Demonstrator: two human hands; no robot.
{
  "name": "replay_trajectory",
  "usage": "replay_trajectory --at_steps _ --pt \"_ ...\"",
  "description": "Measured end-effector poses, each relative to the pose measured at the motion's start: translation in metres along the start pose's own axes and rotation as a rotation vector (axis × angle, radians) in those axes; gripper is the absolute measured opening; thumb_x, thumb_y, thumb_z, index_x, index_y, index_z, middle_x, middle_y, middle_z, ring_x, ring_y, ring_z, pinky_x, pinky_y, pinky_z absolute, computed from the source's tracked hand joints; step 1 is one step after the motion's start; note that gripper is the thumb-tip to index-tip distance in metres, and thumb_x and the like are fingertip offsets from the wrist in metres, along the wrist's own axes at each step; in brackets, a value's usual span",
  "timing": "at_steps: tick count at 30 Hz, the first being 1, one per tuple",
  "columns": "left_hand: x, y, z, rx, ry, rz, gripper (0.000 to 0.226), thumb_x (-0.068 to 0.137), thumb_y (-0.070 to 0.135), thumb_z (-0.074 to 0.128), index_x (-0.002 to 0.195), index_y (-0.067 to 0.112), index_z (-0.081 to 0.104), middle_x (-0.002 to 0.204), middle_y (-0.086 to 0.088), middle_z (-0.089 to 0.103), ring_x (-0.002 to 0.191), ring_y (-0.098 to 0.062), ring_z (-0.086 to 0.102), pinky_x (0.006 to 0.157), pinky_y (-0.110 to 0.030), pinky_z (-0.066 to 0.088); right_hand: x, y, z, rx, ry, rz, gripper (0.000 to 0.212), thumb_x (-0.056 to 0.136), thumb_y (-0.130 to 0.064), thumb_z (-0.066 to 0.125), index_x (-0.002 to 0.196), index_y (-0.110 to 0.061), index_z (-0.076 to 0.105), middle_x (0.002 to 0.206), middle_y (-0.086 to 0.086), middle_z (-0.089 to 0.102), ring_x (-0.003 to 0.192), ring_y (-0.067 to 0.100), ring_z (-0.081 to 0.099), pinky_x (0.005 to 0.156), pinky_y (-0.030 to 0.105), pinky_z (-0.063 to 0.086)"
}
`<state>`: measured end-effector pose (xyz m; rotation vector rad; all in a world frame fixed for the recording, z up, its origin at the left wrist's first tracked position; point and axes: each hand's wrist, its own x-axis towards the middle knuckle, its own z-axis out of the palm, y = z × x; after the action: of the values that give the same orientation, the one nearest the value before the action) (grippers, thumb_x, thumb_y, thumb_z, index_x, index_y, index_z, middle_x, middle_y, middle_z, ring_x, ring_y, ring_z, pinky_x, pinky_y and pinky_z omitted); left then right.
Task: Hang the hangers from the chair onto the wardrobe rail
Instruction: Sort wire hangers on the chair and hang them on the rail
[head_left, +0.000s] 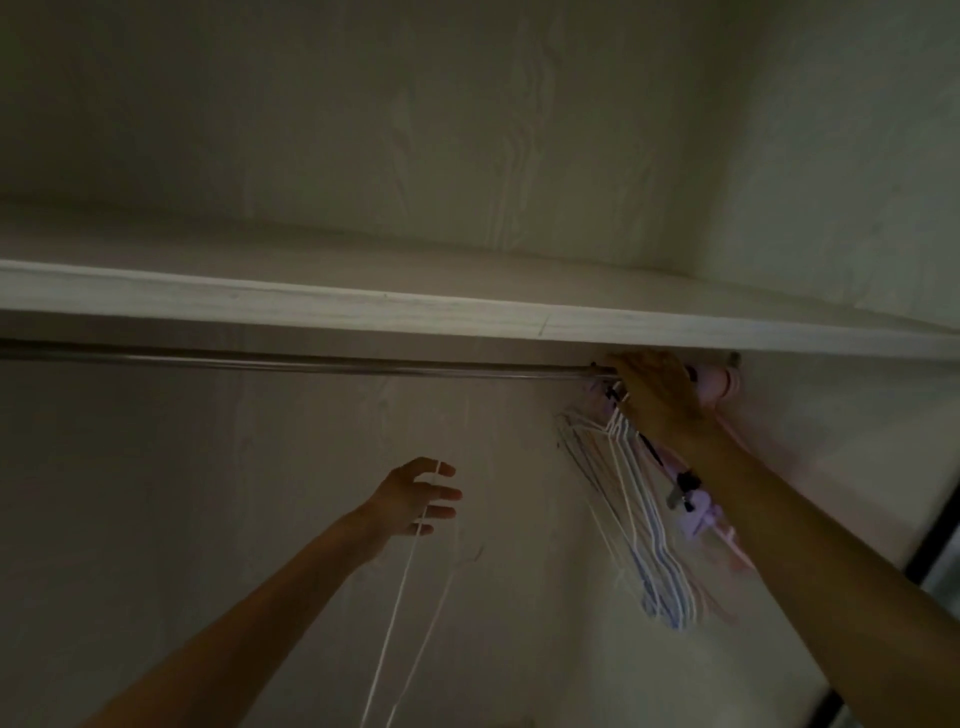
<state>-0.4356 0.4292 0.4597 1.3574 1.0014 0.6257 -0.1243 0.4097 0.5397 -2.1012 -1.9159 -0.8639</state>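
The metal wardrobe rail (311, 362) runs left to right under a white shelf. At its right end hangs a bunch of thin white, blue and pink hangers (649, 540), tilted towards me. My right hand (655, 392) reaches up to the rail there, its fingers curled over the hooks at the top of the bunch. Lower and to the left, my left hand (415, 501) is raised with its fingers spread and nearly straight. A white wire hanger (400, 597) lies across those fingers and hangs down from them out of view. The chair is out of view.
The white shelf (467, 312) sits just above the rail, leaving a narrow gap. A pale pink fitting (719, 382) is at the rail's right end by the wardrobe side wall. The back panel (260, 467) lies behind the rail; a dark door edge (935, 551) shows at right.
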Motion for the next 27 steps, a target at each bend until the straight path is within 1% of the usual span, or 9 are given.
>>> replay_trajectory --at_steps 4,8,12,14,16,18,20,22,27 --pt "-0.007 -0.011 -0.003 0.064 0.02 -0.016 0.023 0.092 0.0 0.044 0.085 0.016 0.058 0.089 0.003 0.066 0.074 -0.007 0.062 0.07 -0.021 0.041 -0.033 -0.031 0.012 0.163 0.194 -0.102 0.038 0.079 -0.023 0.064 0.114 -0.009 0.06 0.112 0.013 0.063 0.101 0.034 0.06 0.086 0.043 0.051" --pt "-0.016 -0.027 -0.01 0.082 0.106 0.021 0.029 0.085 -0.008 0.046 0.07 0.015 0.056 0.058 0.013 0.07 0.062 0.0 0.066 0.071 -0.021 0.04 -0.105 -0.098 0.018 0.361 0.262 -0.104 0.022 0.086 -0.032 0.049 0.08 -0.016 0.063 0.084 0.001 0.062 0.082 0.021 0.057 0.07 0.029 0.042" --pt "-0.024 -0.041 -0.014 -0.091 0.162 0.11 0.037 0.077 -0.018 0.037 0.062 0.014 0.045 0.049 0.011 0.064 0.07 -0.01 0.061 0.074 -0.025 0.043 -0.15 -0.151 0.031 0.627 -0.743 0.278 0.061 0.084 -0.075 0.021 0.066 -0.024 0.049 0.073 0.001 0.054 0.077 0.023 0.055 0.069 0.031 0.038" --pt "-0.029 -0.049 -0.014 -0.29 0.157 0.118 0.038 0.079 -0.019 0.03 0.062 0.015 0.038 0.046 0.01 0.058 0.072 -0.014 0.055 0.082 -0.031 0.046 -0.164 -0.163 0.029 0.875 -1.004 0.319 0.07 0.088 -0.071 0.013 0.114 -0.025 0.059 0.117 0.011 0.06 0.113 0.027 0.053 0.095 0.037 0.038" --pt "-0.034 -0.058 -0.014 -0.528 0.137 0.096 0.038 0.083 -0.015 0.022 0.063 0.016 0.033 0.041 0.008 0.047 0.065 -0.014 0.048 0.087 -0.036 0.046 -0.173 -0.169 0.027 1.088 -0.924 0.36 0.063 0.097 -0.054 0.024 0.147 -0.017 0.026 0.147 0.001 0.034 0.139 0.02 0.03 0.11 0.027 0.023" --pt "-0.039 -0.068 -0.014 -0.701 0.129 0.056 0.038 0.088 -0.008 0.018 0.064 0.017 0.031 0.039 0.006 0.04 0.059 -0.014 0.042 0.086 -0.04 0.047 -0.176 -0.176 0.023 1.256 -0.665 0.437 0.055 0.098 -0.043 0.034 0.145 -0.014 0.029 0.143 -0.001 0.039 0.133 0.014 0.04 0.106 0.019 0.025" --pt "-0.042 -0.077 -0.012 -0.791 0.141 0.027 0.038 0.089 -0.007 0.018 0.064 0.017 0.034 0.044 0.004 0.041 0.061 -0.014 0.041 0.085 -0.042 0.048 -0.172 -0.181 0.017 1.437 -0.45 0.505 0.043 0.1 -0.032 0.035 0.131 -0.004 0.046 0.111 0.011 0.062 0.092 0.011 0.066 0.092 0.017 0.046" --pt "-0.041 -0.084 -0.011 -0.817 0.145 0.012 0.038 0.087 -0.011 0.021 0.068 0.016 0.04 0.062 0.001 0.049 0.068 -0.014 0.048 0.084 -0.042 0.047 -0.167 -0.183 0.01 1.533 -0.32 0.51 0.036 0.101 -0.025 0.033 0.112 -0.001 0.057 0.066 0.004 0.059 0.046 0.003 0.055 0.053 0.014 0.048" --pt "-0.04 -0.065 -0.001 -0.164 0.018 -0.151 0.022 0.098 0.014 0.035 0.088 0.016 0.054 0.095 -0.002 0.058 0.076 -0.011 0.053 0.071 -0.026 0.037 -0.151 -0.166 -0.011 1.38 -0.138 0.518 0.031 0.101 -0.02 0.035 0.074 -0.017 0.051 0.048 -0.011 0.042 0.036 -0.001 0.04 0.041 0.014 0.029"
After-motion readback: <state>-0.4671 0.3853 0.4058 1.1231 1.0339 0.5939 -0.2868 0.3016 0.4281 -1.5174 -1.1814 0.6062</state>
